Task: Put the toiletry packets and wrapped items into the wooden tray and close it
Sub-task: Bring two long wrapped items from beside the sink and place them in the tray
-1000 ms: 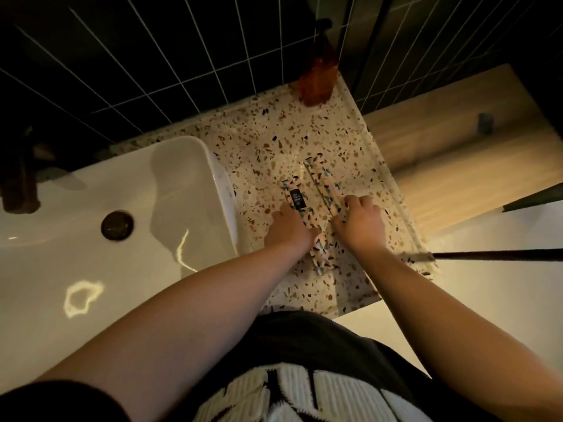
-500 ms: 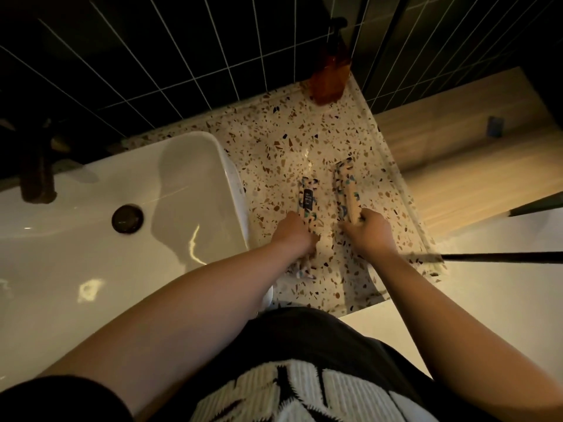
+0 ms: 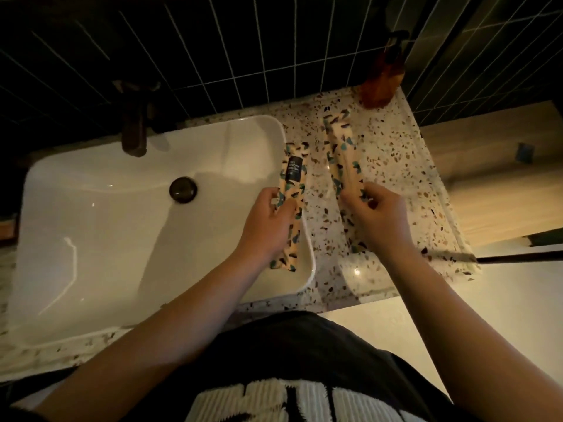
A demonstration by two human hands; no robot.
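Note:
My left hand (image 3: 268, 220) grips a long patterned toothbrush packet (image 3: 293, 175) with a dark label, held lifted over the right rim of the sink. My right hand (image 3: 377, 213) grips a second long patterned packet (image 3: 341, 150), tilted with its far end toward the wall above the terrazzo counter (image 3: 393, 153). Both packets are beige with teal and dark flecks. No wooden tray shows in this view.
A white rectangular sink (image 3: 122, 226) with a dark drain (image 3: 183, 189) and dark faucet (image 3: 134, 129) fills the left. An amber pump bottle (image 3: 382, 77) stands at the counter's back right corner against dark tiles. A wooden shelf (image 3: 499, 184) lies to the right.
Both hands have lifted their packets off the counter and drawn apart. The left packet has moved left over the sink rim. The view has shifted left.

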